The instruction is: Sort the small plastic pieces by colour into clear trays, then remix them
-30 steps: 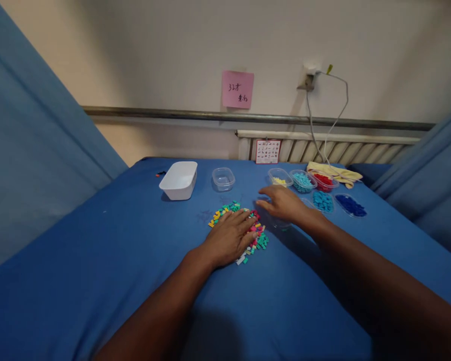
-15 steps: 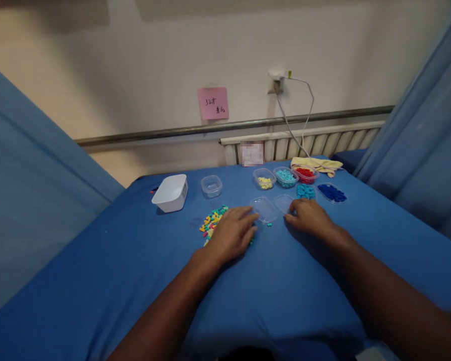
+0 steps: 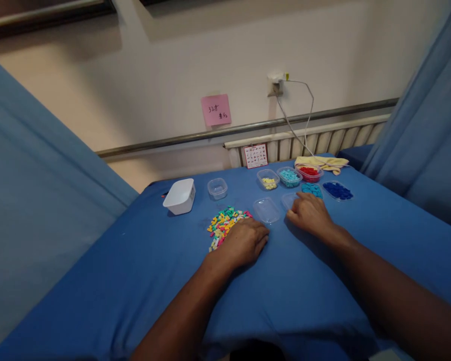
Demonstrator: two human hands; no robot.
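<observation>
A heap of small mixed-colour bricks (image 3: pixel 225 224) lies on the blue table cover (image 3: pixel 143 271). My left hand (image 3: pixel 244 243) rests palm down at the heap's right edge, fingers curled under; what they hold, if anything, is hidden. An empty clear lid (image 3: pixel 266 210) lies just beyond it. My right hand (image 3: pixel 310 214) lies to the right of that lid, fingertips bent down on the rim of a second clear tray (image 3: pixel 288 200).
At the back stand a white tub (image 3: pixel 180 196), an empty clear box (image 3: pixel 217 188), and clear boxes of yellow (image 3: pixel 268 180), light blue (image 3: pixel 289 176) and red bricks (image 3: pixel 308 172). Lids hold teal (image 3: pixel 311 189) and dark blue bricks (image 3: pixel 337 190). Blue curtains hang either side.
My left hand slid back off the heap to its right edge and curled. My right hand drew back from the far boxes to the clear tray. The view shifted left and up.
</observation>
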